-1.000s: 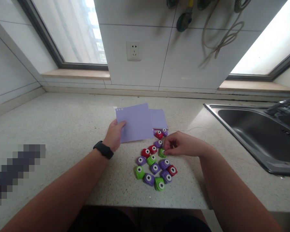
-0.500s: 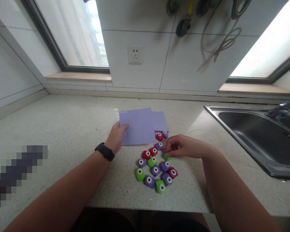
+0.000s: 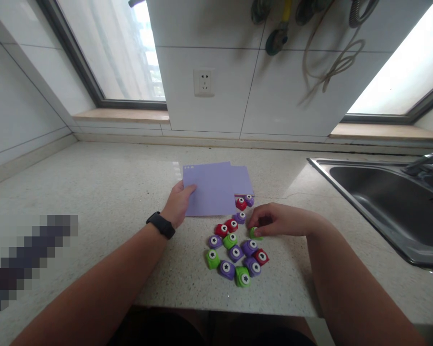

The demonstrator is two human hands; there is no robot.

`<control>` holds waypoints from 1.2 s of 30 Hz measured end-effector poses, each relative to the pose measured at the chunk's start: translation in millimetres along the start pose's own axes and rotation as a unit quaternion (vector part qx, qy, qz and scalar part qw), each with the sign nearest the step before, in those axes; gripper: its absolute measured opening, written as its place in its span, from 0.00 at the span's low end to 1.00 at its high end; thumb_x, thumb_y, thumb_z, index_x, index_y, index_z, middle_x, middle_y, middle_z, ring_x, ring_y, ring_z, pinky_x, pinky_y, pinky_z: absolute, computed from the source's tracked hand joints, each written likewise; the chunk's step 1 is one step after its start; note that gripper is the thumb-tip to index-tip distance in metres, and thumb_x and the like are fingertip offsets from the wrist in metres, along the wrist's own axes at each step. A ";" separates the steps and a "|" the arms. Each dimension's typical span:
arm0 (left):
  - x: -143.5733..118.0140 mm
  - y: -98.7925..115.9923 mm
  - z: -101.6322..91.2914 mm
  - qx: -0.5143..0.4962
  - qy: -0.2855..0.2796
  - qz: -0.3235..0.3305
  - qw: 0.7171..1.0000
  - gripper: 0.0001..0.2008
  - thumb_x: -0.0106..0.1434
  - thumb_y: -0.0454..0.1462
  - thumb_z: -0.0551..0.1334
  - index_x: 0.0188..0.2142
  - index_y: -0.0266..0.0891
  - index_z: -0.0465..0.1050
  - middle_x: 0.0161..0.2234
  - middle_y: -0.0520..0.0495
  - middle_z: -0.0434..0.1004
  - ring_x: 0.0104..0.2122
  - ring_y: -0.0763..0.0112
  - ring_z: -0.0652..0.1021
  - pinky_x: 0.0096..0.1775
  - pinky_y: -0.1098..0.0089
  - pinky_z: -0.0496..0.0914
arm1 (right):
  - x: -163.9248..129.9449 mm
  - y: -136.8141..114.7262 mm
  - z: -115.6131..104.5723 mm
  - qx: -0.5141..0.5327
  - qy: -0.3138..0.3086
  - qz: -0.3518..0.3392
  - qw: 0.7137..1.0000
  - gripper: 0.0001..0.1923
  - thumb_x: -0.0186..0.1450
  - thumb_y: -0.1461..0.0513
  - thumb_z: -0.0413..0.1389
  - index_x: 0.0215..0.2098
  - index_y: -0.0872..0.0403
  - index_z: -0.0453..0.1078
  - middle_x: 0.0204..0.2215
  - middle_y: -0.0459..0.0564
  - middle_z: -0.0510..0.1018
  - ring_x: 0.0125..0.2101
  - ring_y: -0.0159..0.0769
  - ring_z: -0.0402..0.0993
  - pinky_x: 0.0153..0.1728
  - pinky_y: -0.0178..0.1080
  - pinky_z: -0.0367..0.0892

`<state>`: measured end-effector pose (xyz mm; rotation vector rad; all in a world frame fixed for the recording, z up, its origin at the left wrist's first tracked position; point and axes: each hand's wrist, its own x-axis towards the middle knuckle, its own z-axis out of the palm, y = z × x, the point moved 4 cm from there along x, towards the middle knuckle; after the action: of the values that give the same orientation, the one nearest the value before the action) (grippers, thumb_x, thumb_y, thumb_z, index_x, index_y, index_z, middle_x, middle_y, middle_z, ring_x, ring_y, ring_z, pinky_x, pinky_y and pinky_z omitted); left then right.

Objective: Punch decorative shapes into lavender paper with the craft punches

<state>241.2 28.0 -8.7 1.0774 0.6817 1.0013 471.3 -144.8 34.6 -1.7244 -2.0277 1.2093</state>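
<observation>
My left hand (image 3: 178,204) pinches the left edge of a sheet of purple paper (image 3: 212,192), thumb on top. Small punched holes run along the sheet's top left corner. Behind its right side lies more purple paper (image 3: 242,180). My right hand (image 3: 276,220) has its fingers closed on a green craft punch (image 3: 254,233), which they partly cover. Left of that hand, several more paper punches are grouped on the counter, among them a red punch (image 3: 261,257), a purple punch (image 3: 227,270) and a green punch (image 3: 243,277).
The speckled countertop (image 3: 111,192) carries everything. A steel sink (image 3: 375,202) with a faucet (image 3: 427,161) is set in at the right. On the tiled wall behind are a socket (image 3: 204,82), pipe fittings (image 3: 276,41) and a looped cable (image 3: 342,62).
The whole view has shifted slightly, so everything appears a little further right. Both hands keep the same hold, on the paper and on the green punch.
</observation>
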 end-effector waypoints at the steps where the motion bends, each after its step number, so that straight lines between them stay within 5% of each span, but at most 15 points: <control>1: 0.4 -0.5 -0.3 0.001 -0.002 0.001 1.000 0.18 0.56 0.40 0.70 0.46 0.36 0.79 0.42 0.42 0.85 0.41 0.57 0.82 0.50 0.57 0.74 | 0.2 0.6 0.2 0.001 -0.001 0.000 1.000 0.17 0.64 0.50 0.63 0.43 0.53 0.81 0.35 0.49 0.79 0.32 0.34 0.71 0.33 0.37 0.64; 11: 0.0 -0.6 0.5 0.004 -0.007 -0.001 1.000 0.17 0.57 0.40 0.70 0.45 0.37 0.79 0.41 0.43 0.85 0.41 0.58 0.82 0.50 0.58 0.74 | -1.0 0.5 -5.4 0.004 0.021 0.029 0.999 0.18 0.66 0.48 0.61 0.34 0.55 0.78 0.27 0.47 0.76 0.28 0.33 0.65 0.30 0.37 0.60; 16: -0.1 -0.6 0.4 0.007 -0.003 -0.006 1.000 0.17 0.56 0.40 0.70 0.44 0.36 0.78 0.41 0.43 0.85 0.42 0.57 0.82 0.50 0.57 0.74 | -2.0 3.8 -8.6 0.094 0.051 0.048 0.993 0.23 0.67 0.45 0.59 0.31 0.56 0.74 0.21 0.44 0.70 0.24 0.30 0.63 0.27 0.36 0.59; 28: -1.8 2.2 0.2 -0.007 0.017 -0.009 1.000 0.21 0.55 0.40 0.71 0.48 0.36 0.79 0.40 0.42 0.85 0.42 0.56 0.82 0.49 0.57 0.74 | -3.4 6.2 -16.1 0.304 0.118 -0.066 0.943 0.21 0.59 0.56 0.71 0.48 0.55 0.77 0.42 0.52 0.81 0.37 0.33 0.75 0.38 0.37 0.71; 36: -1.8 2.0 -1.3 -0.010 0.030 -0.014 0.999 0.19 0.56 0.41 0.71 0.46 0.36 0.78 0.41 0.42 0.85 0.41 0.57 0.82 0.48 0.58 0.75 | 1.0 22.5 -18.6 0.372 0.178 -0.087 0.907 0.19 0.57 0.59 0.72 0.45 0.54 0.78 0.40 0.50 0.83 0.38 0.34 0.80 0.43 0.39 0.74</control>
<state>238.6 27.1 -7.4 1.0222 0.7324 1.0178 498.9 -136.3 30.5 -1.2328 -1.2331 1.2600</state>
